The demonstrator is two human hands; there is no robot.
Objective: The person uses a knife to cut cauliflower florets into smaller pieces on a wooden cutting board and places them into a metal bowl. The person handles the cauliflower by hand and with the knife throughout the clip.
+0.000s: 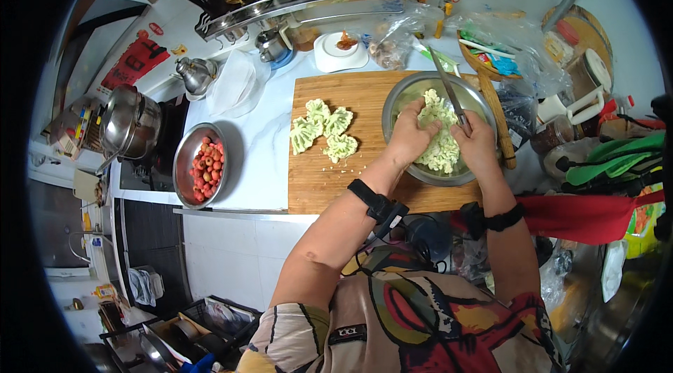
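A steel mixing bowl (390, 110) stands on the right part of a wooden cutting board (363, 89). Small pale cauliflower pieces (439, 155) are heaped in it. My left hand (413, 128) is over the bowl's left side, with cauliflower between its thumb and fingers; the fingertips are partly hidden. In my right hand (476, 141), over the bowl's right side, is the handle of a knife (447, 81), its blade slanting away past the far rim. Several larger cauliflower florets (326, 126) lie on the board left of the bowl, with crumbs nearby.
A steel bowl of lychee-like red fruit (207, 168) sits near the counter's front edge at left. Beyond it a steel pot (130, 115) stands by the stove. A wooden rolling pin (497, 120) lies right of the mixing bowl, beside jars and plastic bags (526, 47).
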